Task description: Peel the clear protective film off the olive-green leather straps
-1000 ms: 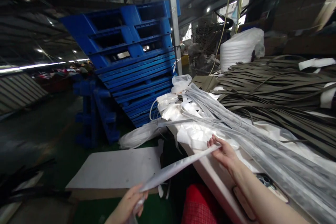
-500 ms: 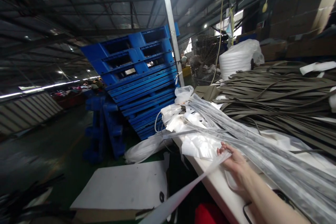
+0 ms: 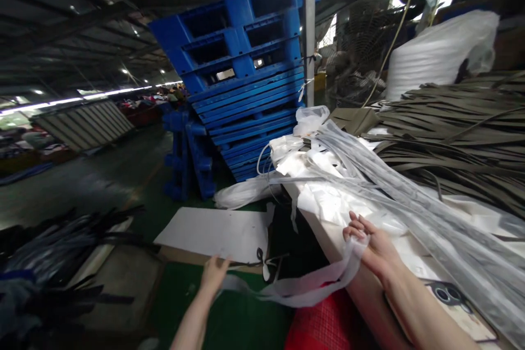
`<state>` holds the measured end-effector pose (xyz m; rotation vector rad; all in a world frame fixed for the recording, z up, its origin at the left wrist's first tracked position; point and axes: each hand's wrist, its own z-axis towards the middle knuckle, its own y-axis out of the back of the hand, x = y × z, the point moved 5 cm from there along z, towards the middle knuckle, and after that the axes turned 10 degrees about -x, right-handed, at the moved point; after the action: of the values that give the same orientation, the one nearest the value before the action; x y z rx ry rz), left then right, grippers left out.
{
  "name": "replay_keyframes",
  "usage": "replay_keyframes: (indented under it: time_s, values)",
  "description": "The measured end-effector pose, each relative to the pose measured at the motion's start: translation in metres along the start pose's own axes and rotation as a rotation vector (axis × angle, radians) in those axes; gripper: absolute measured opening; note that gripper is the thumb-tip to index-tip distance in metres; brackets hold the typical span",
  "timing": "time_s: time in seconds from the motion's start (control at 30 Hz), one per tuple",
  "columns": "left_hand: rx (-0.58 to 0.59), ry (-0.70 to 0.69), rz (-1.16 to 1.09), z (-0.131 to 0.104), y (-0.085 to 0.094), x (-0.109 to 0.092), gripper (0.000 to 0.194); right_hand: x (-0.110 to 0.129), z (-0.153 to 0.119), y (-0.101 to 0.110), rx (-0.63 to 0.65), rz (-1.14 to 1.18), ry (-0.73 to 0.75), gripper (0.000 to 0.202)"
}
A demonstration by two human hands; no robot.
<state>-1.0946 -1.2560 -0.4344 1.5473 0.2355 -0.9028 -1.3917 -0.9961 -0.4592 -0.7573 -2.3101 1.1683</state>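
Observation:
A translucent white plastic strip (image 3: 301,291) sags in a slack curve between my two hands. My right hand (image 3: 371,246), at the edge of the white table, has one end pinched between its fingers. Low over the green floor is my left hand (image 3: 214,276), its fingers closed at the strip's other end; the fingertips are a little blurred. Just beyond my right hand, a bundle of long clear plastic strips (image 3: 394,197) runs along the table over crumpled white sheeting (image 3: 324,202).
Dark olive straps (image 3: 451,136) are heaped at the right. A phone (image 3: 459,306) lies beside my right forearm. Blue pallets (image 3: 246,93) are stacked behind a pole (image 3: 309,33). A white board (image 3: 217,232) lies on the floor, with dark strips (image 3: 53,251) at the left.
My left hand has come into view at the lower left. The strip, pulled straight before, now hangs slack. My right hand still grips it, and the view has tilted down and shifted left.

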Motion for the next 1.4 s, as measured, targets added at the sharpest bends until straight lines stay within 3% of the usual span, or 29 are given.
replay_keyframes:
  time_s: [0.07, 0.17, 0.23, 0.27, 0.37, 0.47, 0.53, 0.6, 0.7, 0.77, 0.93, 1.13, 1.23, 1.3, 1.4]
  values:
    - [0.159, -0.115, -0.089, 0.011, -0.061, -0.033, 0.031, -0.003, -0.001, 0.001, 0.019, -0.023, 0.010, 0.010]
    - [0.475, -0.455, -0.342, -0.023, -0.141, -0.107, 0.061, -0.006, -0.003, 0.002, 0.029, -0.066, 0.033, 0.010]
    - [0.611, -0.505, -0.467, -0.057, -0.176, -0.149, 0.081, -0.007, -0.004, 0.003, 0.025, -0.104, 0.049, 0.010]
    - [0.661, -0.465, -0.481, -0.071, -0.189, -0.164, 0.079, -0.006, -0.004, 0.003, 0.017, -0.121, 0.060, 0.010]
    - [0.925, -0.326, -0.434, -0.100, -0.210, -0.180, 0.041, 0.007, -0.004, 0.005, -0.033, -0.145, 0.110, 0.014]
    - [1.139, -0.344, -0.381, -0.101, -0.195, -0.160, 0.031, 0.030, -0.001, 0.008, -0.116, -0.134, 0.178, 0.021]
    - [1.266, -0.361, -0.389, -0.094, -0.171, -0.135, 0.033, 0.043, 0.002, 0.011, -0.175, -0.134, 0.212, 0.025]
    - [1.356, -0.285, -0.461, -0.086, -0.146, -0.107, 0.041, 0.049, 0.003, 0.012, -0.213, -0.149, 0.213, 0.032]
    - [1.308, -0.160, -0.569, -0.074, -0.117, -0.076, 0.046, 0.037, 0.001, 0.008, -0.213, -0.185, 0.152, 0.046]
    - [1.262, -0.121, -0.590, -0.072, -0.106, -0.064, 0.046, 0.020, -0.003, 0.003, -0.184, -0.228, 0.113, 0.050]
    - [1.248, -0.068, -0.520, -0.072, -0.106, -0.050, 0.051, -0.009, -0.010, -0.001, -0.174, -0.441, 0.178, 0.030]
    - [1.182, -0.138, -0.135, -0.064, -0.116, -0.031, 0.044, -0.009, -0.019, -0.002, -0.155, -0.506, 0.246, 0.043]
    - [1.111, -0.337, -0.099, -0.062, -0.115, -0.047, 0.066, -0.016, -0.035, -0.006, -0.121, -0.618, 0.281, 0.043]
    - [0.933, -0.496, -0.227, -0.059, -0.110, -0.076, 0.079, -0.026, -0.047, -0.008, -0.088, -0.771, 0.306, 0.041]
    - [0.706, -0.590, -0.527, -0.061, -0.103, -0.128, 0.072, -0.042, -0.064, -0.002, -0.004, -1.085, 0.406, 0.043]
